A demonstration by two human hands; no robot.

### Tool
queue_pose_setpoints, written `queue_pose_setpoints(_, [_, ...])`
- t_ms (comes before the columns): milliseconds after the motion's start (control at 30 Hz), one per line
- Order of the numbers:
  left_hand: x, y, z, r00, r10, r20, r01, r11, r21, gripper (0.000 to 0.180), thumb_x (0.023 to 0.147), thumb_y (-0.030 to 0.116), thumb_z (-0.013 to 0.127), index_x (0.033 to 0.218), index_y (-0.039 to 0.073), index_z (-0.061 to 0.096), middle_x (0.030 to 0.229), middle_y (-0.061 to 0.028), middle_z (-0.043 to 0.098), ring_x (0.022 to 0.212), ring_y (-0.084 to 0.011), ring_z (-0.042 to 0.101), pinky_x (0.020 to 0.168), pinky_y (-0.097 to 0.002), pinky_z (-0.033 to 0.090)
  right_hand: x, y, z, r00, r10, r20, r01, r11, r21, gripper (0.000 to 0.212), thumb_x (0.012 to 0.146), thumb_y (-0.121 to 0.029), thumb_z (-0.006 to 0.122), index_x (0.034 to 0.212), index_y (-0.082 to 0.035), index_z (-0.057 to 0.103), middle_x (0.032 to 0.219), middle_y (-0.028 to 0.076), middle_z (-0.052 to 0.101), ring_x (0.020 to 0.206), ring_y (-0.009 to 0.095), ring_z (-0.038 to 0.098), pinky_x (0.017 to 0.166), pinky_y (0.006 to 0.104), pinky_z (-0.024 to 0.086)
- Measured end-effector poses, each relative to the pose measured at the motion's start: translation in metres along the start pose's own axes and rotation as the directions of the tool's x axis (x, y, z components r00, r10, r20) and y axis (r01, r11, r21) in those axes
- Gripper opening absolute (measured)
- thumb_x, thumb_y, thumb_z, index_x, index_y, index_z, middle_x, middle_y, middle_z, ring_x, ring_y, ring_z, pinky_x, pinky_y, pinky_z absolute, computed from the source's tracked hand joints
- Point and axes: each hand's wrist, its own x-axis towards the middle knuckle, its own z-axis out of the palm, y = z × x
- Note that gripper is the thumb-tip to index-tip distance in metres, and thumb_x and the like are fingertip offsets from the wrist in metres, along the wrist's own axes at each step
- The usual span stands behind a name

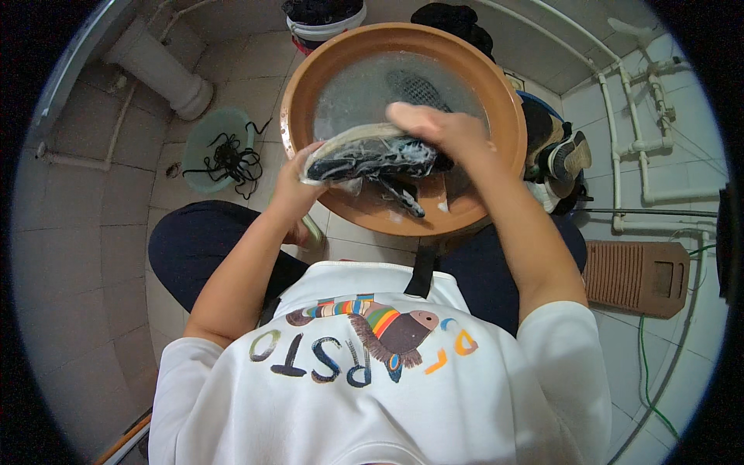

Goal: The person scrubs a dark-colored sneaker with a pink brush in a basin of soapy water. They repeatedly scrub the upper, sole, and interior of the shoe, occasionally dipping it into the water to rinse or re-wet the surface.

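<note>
A: In the head view, what is the left hand [294, 186] doing?

B: It is gripping one end of a dark shoe [368, 160] (suds are coating its upper), with its fingers partly hiding.

A: And the right hand [448, 133]?

B: It is arching over the other end; I cannot tell how tightly it is closing, since its palm is facing away.

A: Where is the shoe sitting?

B: The hands are holding it over the near half of a brown basin [508, 101]. The left forearm [242, 252] is slanting up rightward, the right forearm [523, 225] up leftward.
</note>
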Motion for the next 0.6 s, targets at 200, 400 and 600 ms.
queue_pose_setpoints(200, [0.01, -0.001, 0.007, 0.998, 0.054, 0.029, -0.055, 0.998, 0.033, 0.053, 0.069, 0.001, 0.07, 0.119, 0.004, 0.052, 0.108, -0.0099, 0.062, 0.1, -0.0172, 0.058, 0.086, -0.0274, 0.044, -0.002, -0.022, 0.005, 0.992, -0.125, 0.002, 0.124, 0.981, -0.152, 0.059, 0.081, -0.06, 0.046, 0.129, -0.026, 0.044, 0.103, 0.019, 0.062, 0.095, 0.036, 0.059, 0.083, 0.0424, 0.045])
queue_pose_setpoints(400, [0.007, 0.002, 0.003, 0.999, 0.017, 0.045, -0.017, 1.0, 0.002, 0.05, 0.071, 0.001, 0.068, 0.119, 0.005, 0.053, 0.108, -0.0103, 0.062, 0.1, -0.0172, 0.058, 0.086, -0.0276, 0.045, 0.013, 0.024, 0.005, 1.0, 0.015, 0.001, -0.015, 0.989, 0.146, 0.068, 0.075, -0.068, 0.043, 0.126, -0.023, 0.049, 0.117, 0.021, 0.052, 0.11, 0.036, 0.049, 0.092, 0.0417, 0.036])
queue_pose_setpoints(600, [0.009, -0.004, 0.007, 0.997, 0.07, 0.025, -0.069, 0.997, -0.028, 0.054, 0.07, 0.0, 0.068, 0.121, 0.005, 0.052, 0.108, -0.0113, 0.062, 0.1, -0.0179, 0.058, 0.086, -0.0277, 0.044, -0.001, -0.026, 0.015, 0.974, -0.222, -0.044, 0.22, 0.974, -0.048, 0.054, 0.081, -0.063, 0.044, 0.118, -0.024, 0.051, 0.099, 0.021, 0.062, 0.093, 0.04, 0.059, 0.081, 0.0441, 0.046])
